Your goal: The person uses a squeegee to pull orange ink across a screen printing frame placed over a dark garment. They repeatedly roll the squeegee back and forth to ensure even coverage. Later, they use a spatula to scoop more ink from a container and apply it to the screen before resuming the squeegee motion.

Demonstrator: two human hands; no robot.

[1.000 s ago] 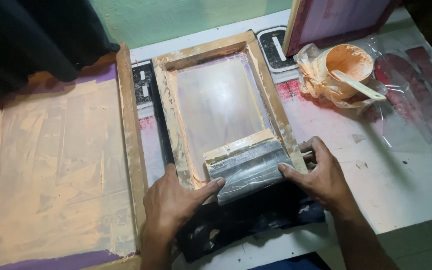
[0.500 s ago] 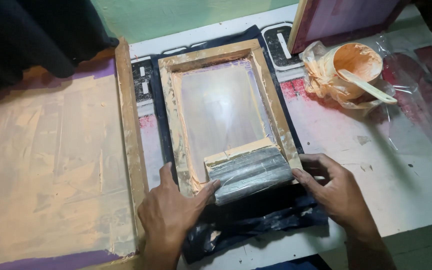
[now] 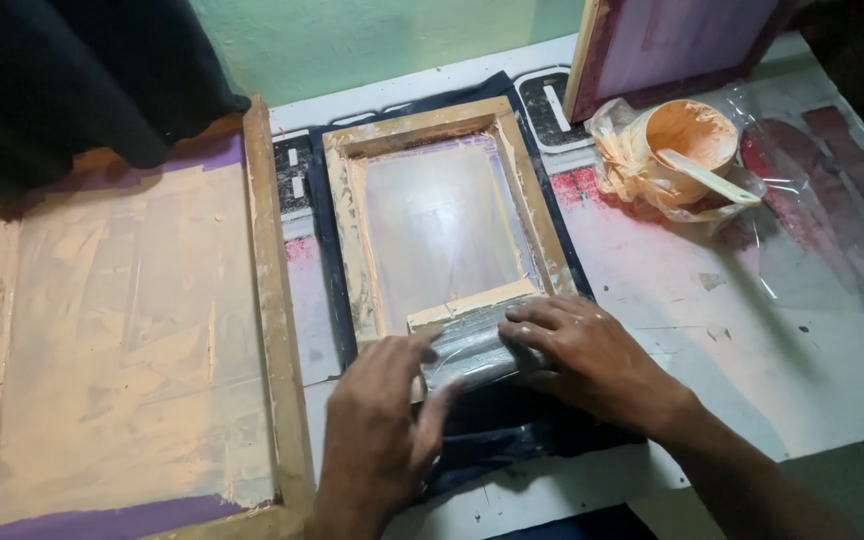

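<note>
Head view. Small wooden screen frame (image 3: 439,215) flat on a dark cloth (image 3: 512,425) at mid-counter. Squeegee (image 3: 472,340), grey-wrapped with a wooden blade edge, at the near end of that frame, across its lower rail. Left hand (image 3: 377,430) over the squeegee's left end, fingers (image 3: 422,345) curled onto it, holding. Right hand (image 3: 582,355) laid on the right end, fingers (image 3: 527,315) spread flat along the top, pressing and gripping.

Large screen frame (image 3: 117,320), smeared with pale orange ink, just beside the small one on the left, its right rail close to the left hand. Tub of orange ink (image 3: 690,135) with a spatula (image 3: 707,178), in crumpled plastic, well apart at upper right. Another frame (image 3: 677,45) leaning behind the tub. Counter (image 3: 752,330) stained red, partly under clear film. Dark fabric (image 3: 72,80) hanging at upper left.
</note>
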